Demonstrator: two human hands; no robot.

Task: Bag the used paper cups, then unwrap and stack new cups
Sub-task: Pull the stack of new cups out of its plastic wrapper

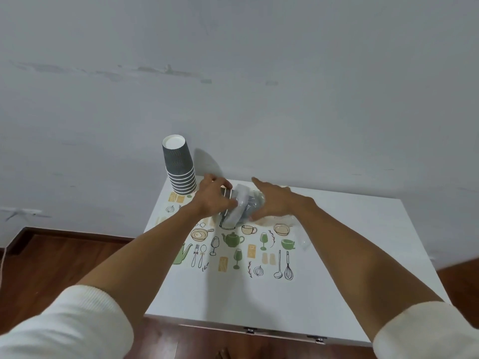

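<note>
A single wide-angle view looks out from the person's head, facing forward and tilted down over a white table (337, 255) set against a pale wall (233, 60), which fills the upper half. Both forearms reach in from the bottom corners, so the camera sits close above the table's near edge. The far left corner lies near mid-frame. Wooden floor (51, 255) shows past the left edge. No second view exists to share anything.
</note>
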